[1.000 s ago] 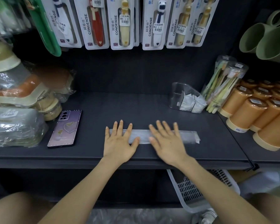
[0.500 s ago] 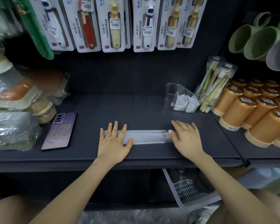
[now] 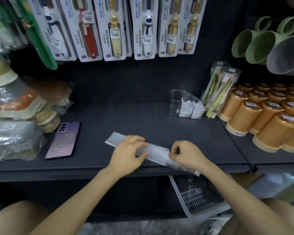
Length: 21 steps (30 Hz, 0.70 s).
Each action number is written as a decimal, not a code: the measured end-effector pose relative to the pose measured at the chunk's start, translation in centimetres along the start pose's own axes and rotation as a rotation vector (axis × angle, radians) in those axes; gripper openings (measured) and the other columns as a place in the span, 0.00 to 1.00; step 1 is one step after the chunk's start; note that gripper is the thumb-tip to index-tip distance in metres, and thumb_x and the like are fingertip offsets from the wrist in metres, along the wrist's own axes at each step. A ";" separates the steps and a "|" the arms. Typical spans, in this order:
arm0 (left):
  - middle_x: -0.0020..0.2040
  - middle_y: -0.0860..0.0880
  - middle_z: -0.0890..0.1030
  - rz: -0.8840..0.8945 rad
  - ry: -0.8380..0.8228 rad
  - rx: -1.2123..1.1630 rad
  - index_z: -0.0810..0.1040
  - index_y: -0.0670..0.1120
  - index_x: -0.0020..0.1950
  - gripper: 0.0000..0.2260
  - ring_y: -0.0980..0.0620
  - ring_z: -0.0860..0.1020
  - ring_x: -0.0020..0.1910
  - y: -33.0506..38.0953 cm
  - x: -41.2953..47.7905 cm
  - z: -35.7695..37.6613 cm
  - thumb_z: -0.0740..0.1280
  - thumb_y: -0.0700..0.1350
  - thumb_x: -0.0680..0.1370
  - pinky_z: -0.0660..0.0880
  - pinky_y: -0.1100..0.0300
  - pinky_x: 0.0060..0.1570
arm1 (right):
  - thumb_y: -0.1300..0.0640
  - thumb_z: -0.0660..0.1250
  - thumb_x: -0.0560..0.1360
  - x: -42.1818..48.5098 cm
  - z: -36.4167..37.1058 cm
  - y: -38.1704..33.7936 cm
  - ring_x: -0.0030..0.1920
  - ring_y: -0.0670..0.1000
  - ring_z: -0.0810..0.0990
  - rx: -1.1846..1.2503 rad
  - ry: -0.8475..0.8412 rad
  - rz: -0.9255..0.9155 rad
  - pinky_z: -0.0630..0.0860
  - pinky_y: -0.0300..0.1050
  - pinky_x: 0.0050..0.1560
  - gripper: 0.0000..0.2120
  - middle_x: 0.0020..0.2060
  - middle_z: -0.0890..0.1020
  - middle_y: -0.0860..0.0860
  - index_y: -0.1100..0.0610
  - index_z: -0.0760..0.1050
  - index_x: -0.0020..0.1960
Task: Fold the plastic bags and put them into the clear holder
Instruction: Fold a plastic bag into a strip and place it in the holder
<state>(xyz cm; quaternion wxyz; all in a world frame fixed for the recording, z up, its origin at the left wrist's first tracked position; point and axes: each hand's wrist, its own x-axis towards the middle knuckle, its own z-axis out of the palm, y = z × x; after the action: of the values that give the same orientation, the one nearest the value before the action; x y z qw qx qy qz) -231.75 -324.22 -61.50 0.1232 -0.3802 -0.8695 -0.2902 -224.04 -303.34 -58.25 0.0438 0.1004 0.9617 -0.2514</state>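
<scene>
Head view: your left hand (image 3: 127,153) grips and your right hand (image 3: 187,155) pinches the plastic bag (image 3: 157,150), a long folded strip on the shelf (image 3: 143,119). Folding it small is likely what remains. The clear holder (image 3: 176,100) already keeps folded bags.

Dim, flat overhead light; black shelf (image 3: 143,119) soaks it up. Glare on wrapped packs (image 3: 15,141) left of phone (image 3: 63,139). Right of phone, left hand (image 3: 127,153), right hand (image 3: 187,155), plastic bag (image 3: 158,152) motion-smeared. Far right of phone, mugs (image 3: 255,44) bowed, soft.
</scene>
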 end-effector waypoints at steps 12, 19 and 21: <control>0.58 0.58 0.77 -0.033 -0.188 -0.116 0.78 0.55 0.64 0.28 0.57 0.71 0.59 2.3 -1.4 2.4 0.59 0.67 0.70 0.64 0.61 0.62 | 0.61 0.67 0.76 -0.7 -1.8 -1.8 0.32 0.46 0.76 0.715 -0.289 0.364 0.71 0.36 0.29 0.07 0.34 0.77 0.52 0.59 0.75 0.39; 0.29 0.57 0.68 -0.620 -0.062 -0.641 0.68 0.49 0.32 0.19 0.59 0.67 0.33 3.7 0.4 0.8 0.59 0.56 0.81 0.64 0.68 0.33 | 0.57 0.57 0.82 1.2 -5.7 -1.7 0.36 0.51 0.83 1.274 -0.070 0.267 0.79 0.40 0.30 0.11 0.43 0.85 0.58 0.61 0.75 0.55; 0.39 0.56 0.76 -0.789 -0.071 -0.872 0.76 0.46 0.40 0.17 0.59 0.73 0.42 3.3 1.1 0.3 0.60 0.56 0.81 0.69 0.71 0.42 | 0.62 0.60 0.80 1.9 -4.5 -1.8 0.40 0.51 0.82 1.143 0.015 0.274 0.80 0.41 0.36 0.10 0.49 0.84 0.58 0.61 0.76 0.59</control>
<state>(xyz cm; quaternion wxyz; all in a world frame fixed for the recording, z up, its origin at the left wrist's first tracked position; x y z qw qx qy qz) -230.08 -321.58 -59.87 -0.1908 -0.0528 -0.7493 -0.6319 -226.45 -302.34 -53.69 0.0082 0.2331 0.6519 -0.7216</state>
